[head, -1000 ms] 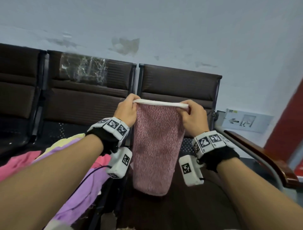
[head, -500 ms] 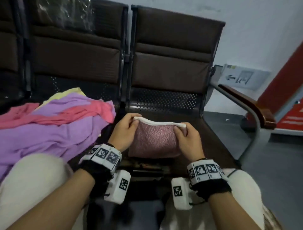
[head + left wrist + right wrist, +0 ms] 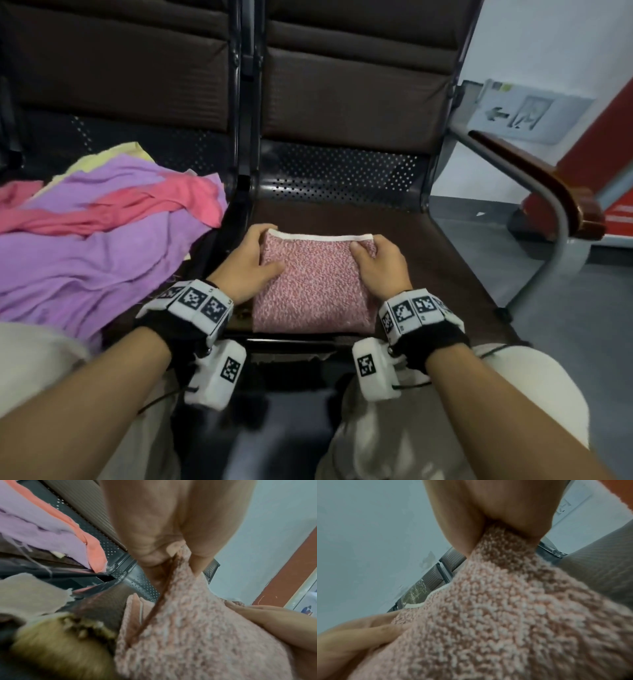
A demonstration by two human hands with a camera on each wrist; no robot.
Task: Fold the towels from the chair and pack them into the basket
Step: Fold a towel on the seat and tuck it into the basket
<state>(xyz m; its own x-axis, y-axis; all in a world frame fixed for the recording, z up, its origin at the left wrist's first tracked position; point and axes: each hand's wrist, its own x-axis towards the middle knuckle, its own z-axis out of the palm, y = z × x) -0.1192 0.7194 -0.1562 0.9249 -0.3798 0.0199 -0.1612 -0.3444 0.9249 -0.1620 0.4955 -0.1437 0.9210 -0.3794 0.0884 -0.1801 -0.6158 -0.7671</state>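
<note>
A pink speckled towel with a white hem lies folded flat on the brown chair seat in front of me. My left hand pinches its far left corner, thumb on top. My right hand pinches the far right corner the same way. Up close, the left wrist view shows the towel caught between thumb and fingers, and the right wrist view shows the towel held likewise. A heap of unfolded purple, pink and yellow towels lies on the neighbouring seat to the left. No basket is in view.
The chair's backrest stands behind the towel, and a curved wooden armrest rises to the right. Grey floor lies beyond it. My knees in pale trousers are close to the seat's front edge.
Both hands have brought the towel down from hanging in the air onto the seat, where it now lies doubled over and flat. Their hold on the top corners has not changed.
</note>
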